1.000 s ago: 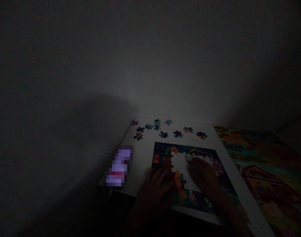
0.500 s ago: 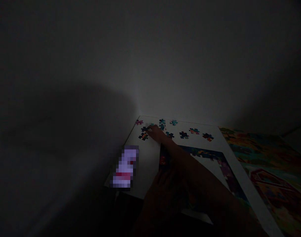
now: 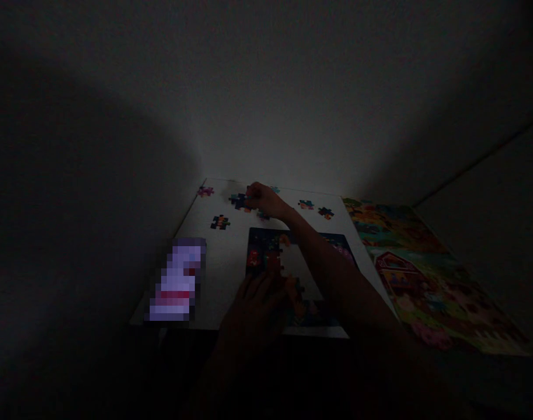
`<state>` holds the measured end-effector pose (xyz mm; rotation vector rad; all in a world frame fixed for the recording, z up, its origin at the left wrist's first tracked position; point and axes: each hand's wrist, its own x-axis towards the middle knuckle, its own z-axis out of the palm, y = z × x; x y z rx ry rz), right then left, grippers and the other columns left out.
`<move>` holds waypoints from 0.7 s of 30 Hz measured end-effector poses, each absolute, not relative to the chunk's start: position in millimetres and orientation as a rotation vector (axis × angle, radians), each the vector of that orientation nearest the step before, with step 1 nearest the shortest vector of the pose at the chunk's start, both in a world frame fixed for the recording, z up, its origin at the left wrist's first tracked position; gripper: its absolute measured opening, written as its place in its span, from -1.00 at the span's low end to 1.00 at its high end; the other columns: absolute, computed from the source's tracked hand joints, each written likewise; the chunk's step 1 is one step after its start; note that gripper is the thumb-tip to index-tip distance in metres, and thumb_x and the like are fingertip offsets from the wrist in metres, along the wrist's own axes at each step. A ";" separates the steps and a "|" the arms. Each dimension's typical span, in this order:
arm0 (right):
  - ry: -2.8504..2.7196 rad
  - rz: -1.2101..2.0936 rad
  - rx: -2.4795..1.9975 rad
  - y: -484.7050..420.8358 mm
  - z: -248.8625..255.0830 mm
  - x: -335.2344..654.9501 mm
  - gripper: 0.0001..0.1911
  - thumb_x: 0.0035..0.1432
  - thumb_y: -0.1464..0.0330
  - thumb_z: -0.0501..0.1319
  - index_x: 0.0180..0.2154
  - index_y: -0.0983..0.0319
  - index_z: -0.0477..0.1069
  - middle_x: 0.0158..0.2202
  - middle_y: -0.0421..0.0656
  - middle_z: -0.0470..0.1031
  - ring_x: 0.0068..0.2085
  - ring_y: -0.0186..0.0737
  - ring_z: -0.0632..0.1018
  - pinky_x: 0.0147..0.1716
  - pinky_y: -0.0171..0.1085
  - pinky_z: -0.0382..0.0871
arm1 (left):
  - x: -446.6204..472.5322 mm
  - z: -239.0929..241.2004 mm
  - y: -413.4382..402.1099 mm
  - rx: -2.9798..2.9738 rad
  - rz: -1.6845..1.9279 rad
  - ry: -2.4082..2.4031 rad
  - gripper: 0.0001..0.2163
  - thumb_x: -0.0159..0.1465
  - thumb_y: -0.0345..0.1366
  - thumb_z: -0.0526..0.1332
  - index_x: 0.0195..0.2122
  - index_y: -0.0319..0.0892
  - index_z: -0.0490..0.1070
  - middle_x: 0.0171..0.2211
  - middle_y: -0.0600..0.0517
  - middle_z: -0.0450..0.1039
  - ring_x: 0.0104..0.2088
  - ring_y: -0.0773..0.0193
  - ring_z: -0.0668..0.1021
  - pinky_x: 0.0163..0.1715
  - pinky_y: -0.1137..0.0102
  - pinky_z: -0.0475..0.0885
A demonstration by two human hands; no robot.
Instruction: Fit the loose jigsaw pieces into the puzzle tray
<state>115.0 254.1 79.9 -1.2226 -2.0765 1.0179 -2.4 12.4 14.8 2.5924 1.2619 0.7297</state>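
My right hand [image 3: 266, 200] is curled narrow beside the dark jigsaw pieces [image 3: 239, 202], at eleven o'clock from the partly filled jigsaw puzzle [image 3: 255, 255] on the white table [image 3: 225, 274]; I cannot tell whether a piece sits between my fingers. My left hand [image 3: 255, 298] lies with fingers spread over the puzzle's edge at eight o'clock. A glowing, pixelated screen [image 3: 176, 280] is at nine, a farm-scene picture [image 3: 424, 280] at three.

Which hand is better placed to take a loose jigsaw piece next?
Probably the right hand: it is among the loose jigsaw pieces, while the left hand is at the partly assembled jigsaw.
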 end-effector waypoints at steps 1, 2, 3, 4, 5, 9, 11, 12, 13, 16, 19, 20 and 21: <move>-2.028 1.102 -1.140 235.0 81.1 138.6 -0.77 0.15 0.40 0.20 -0.12 0.24 0.30 -0.30 -0.21 0.45 -0.31 -0.32 0.46 -0.27 -0.30 0.36 | -2.5 15.1 12.3 2.588 0.727 1.258 -0.61 0.32 -0.13 0.18 0.17 0.02 0.35 0.26 -0.05 0.26 0.26 0.03 0.29 0.24 -0.02 0.20; -2.000 1.184 -1.084 214.3 80.1 162.4 -0.77 0.14 0.36 0.21 -0.13 0.23 0.32 -0.32 -0.23 0.44 -0.33 -0.32 0.45 -0.29 -0.30 0.35 | -2.8 15.1 12.1 2.584 0.732 1.252 -0.62 0.31 -0.11 0.19 0.15 0.02 0.37 0.26 -0.06 0.27 0.26 0.03 0.29 0.24 -0.02 0.20; -1.998 1.272 -1.063 193.3 77.0 184.9 -0.78 0.12 0.33 0.23 -0.16 0.23 0.35 -0.35 -0.23 0.43 -0.34 -0.31 0.45 -0.31 -0.30 0.34 | -3.1 14.9 11.9 2.582 0.736 1.249 -0.62 0.31 -0.10 0.20 0.14 0.02 0.38 0.25 -0.06 0.28 0.26 0.03 0.29 0.24 -0.02 0.20; -1.992 1.367 -1.072 173.5 71.9 204.7 -0.78 0.11 0.31 0.25 -0.19 0.23 0.37 -0.36 -0.23 0.43 -0.35 -0.31 0.45 -0.32 -0.30 0.34 | -3.4 14.6 11.7 2.582 0.734 1.247 -0.63 0.30 -0.08 0.20 0.12 0.02 0.39 0.24 -0.06 0.28 0.26 0.03 0.29 0.24 -0.03 0.19; -1.954 1.432 -1.090 155.8 65.3 220.9 -0.79 0.09 0.30 0.26 -0.22 0.23 0.37 -0.34 -0.22 0.44 -0.33 -0.30 0.46 -0.29 -0.28 0.35 | -3.7 14.3 11.6 2.584 0.729 1.246 -0.63 0.30 -0.08 0.21 0.11 0.02 0.40 0.24 -0.07 0.28 0.26 0.02 0.29 0.24 -0.04 0.19; -1.836 1.469 -1.142 116.4 36.2 245.9 -0.80 0.06 0.30 0.28 -0.26 0.23 0.39 -0.29 -0.19 0.46 -0.25 -0.26 0.48 -0.20 -0.22 0.38 | -4.2 14.6 11.4 2.620 0.698 1.266 -0.65 0.30 -0.12 0.21 0.09 -0.02 0.42 0.24 -0.09 0.28 0.25 0.01 0.30 0.23 -0.04 0.19; -1.788 1.428 -1.137 113.6 27.6 243.4 -0.79 0.05 0.30 0.29 -0.26 0.22 0.39 -0.27 -0.19 0.47 -0.24 -0.24 0.48 -0.17 -0.20 0.38 | -4.0 15.9 11.5 2.648 0.664 1.272 -0.65 0.29 -0.14 0.21 0.09 -0.04 0.42 0.24 -0.09 0.27 0.25 0.00 0.30 0.23 -0.05 0.19; -1.772 1.418 -1.126 114.6 25.3 241.5 -0.79 0.04 0.30 0.30 -0.26 0.22 0.39 -0.27 -0.20 0.46 -0.23 -0.24 0.48 -0.16 -0.19 0.38 | -3.8 16.5 11.6 2.659 0.642 1.274 -0.65 0.29 -0.15 0.21 0.09 -0.05 0.42 0.25 -0.10 0.27 0.25 0.00 0.30 0.23 -0.05 0.19; -1.760 1.417 -1.113 116.3 24.0 240.1 -0.78 0.03 0.29 0.30 -0.26 0.21 0.39 -0.28 -0.20 0.46 -0.23 -0.24 0.49 -0.15 -0.18 0.38 | -3.6 17.1 11.7 2.666 0.621 1.278 -0.66 0.29 -0.16 0.21 0.09 -0.05 0.41 0.25 -0.10 0.26 0.25 0.01 0.29 0.24 -0.04 0.18; -1.728 1.433 -1.072 120.6 22.7 239.3 -0.77 0.03 0.28 0.31 -0.25 0.20 0.39 -0.30 -0.22 0.45 -0.24 -0.24 0.49 -0.15 -0.18 0.39 | -3.4 17.6 12.0 2.675 0.592 1.292 -0.65 0.31 -0.17 0.20 0.11 -0.06 0.38 0.27 -0.09 0.24 0.27 0.04 0.27 0.25 -0.02 0.17; -1.772 1.420 -1.055 119.8 20.5 239.6 -0.81 0.04 0.31 0.31 -0.28 0.20 0.40 -0.30 -0.21 0.46 -0.24 -0.24 0.50 -0.16 -0.19 0.41 | -3.3 16.9 12.6 2.681 0.587 1.289 -0.64 0.31 -0.16 0.19 0.13 -0.04 0.37 0.27 -0.08 0.23 0.27 0.05 0.26 0.25 -0.02 0.17; -1.806 1.395 -1.061 118.6 19.5 239.1 -0.83 0.06 0.32 0.30 -0.28 0.20 0.41 -0.30 -0.21 0.47 -0.24 -0.24 0.50 -0.17 -0.19 0.42 | -3.2 16.8 12.8 2.680 0.587 1.290 -0.64 0.31 -0.17 0.19 0.12 -0.03 0.37 0.27 -0.07 0.24 0.27 0.05 0.26 0.25 -0.03 0.17; -1.842 1.358 -1.071 117.3 18.7 238.3 -0.84 0.07 0.33 0.30 -0.27 0.20 0.41 -0.29 -0.20 0.47 -0.24 -0.24 0.51 -0.17 -0.19 0.42 | -3.1 16.8 13.0 2.679 0.588 1.292 -0.65 0.31 -0.17 0.19 0.12 -0.03 0.37 0.27 -0.07 0.24 0.28 0.06 0.26 0.25 -0.03 0.17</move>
